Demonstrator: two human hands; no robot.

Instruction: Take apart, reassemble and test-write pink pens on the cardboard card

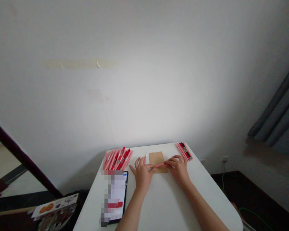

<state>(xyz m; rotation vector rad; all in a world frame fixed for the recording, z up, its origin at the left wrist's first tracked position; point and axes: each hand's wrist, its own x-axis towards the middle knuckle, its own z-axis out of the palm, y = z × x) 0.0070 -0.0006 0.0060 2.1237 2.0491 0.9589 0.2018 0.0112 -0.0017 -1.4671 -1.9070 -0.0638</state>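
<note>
Between my two hands a slim pink pen (160,165) lies level, crossing a brown piece of cardboard (156,157) on the white table. The fingers of my left hand (142,175) pinch its left end. At its right end, the fingertips of my right hand (180,170) are closed on it. A thin white stick-like thing (146,154) shows just behind my left fingers; its lower part is hidden. Left of my left hand lies a pile of pink and red pens (117,159). A smaller row of pink, red and black pens (184,151) sits beyond my right hand.
A phone (117,199) with a lit, partly blurred screen lies at the table's (168,205) left edge. The back edge meets a pale wall (154,80). A box (55,205) stands low at left; a grey curtain (279,118) hangs at right.
</note>
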